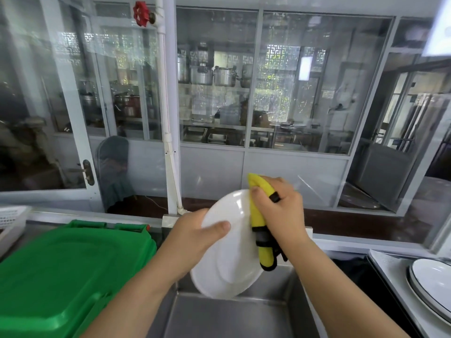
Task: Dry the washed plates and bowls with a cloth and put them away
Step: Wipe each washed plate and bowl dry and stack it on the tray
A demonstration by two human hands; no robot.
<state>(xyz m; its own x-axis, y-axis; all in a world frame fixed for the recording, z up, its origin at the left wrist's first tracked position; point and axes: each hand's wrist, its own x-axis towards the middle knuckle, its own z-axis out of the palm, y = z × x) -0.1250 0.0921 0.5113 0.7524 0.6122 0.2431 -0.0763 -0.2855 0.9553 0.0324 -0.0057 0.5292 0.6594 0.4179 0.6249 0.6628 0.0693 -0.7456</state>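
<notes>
A white oval plate (231,259) is held tilted above the steel sink (234,315). My left hand (195,232) grips its left rim, thumb lying across the face. My right hand (278,208) grips a yellow cloth (258,220) with dark trim and presses it against the plate's right edge. The cloth hangs down along the rim and hides part of it. Several white plates with dark rims (432,281) are stacked on a tray at the right.
A green plastic lid (61,272) covers a bin left of the sink. A white basket (9,220) sits at the far left. Behind the counter stand a white pipe (170,142) and glass partitions.
</notes>
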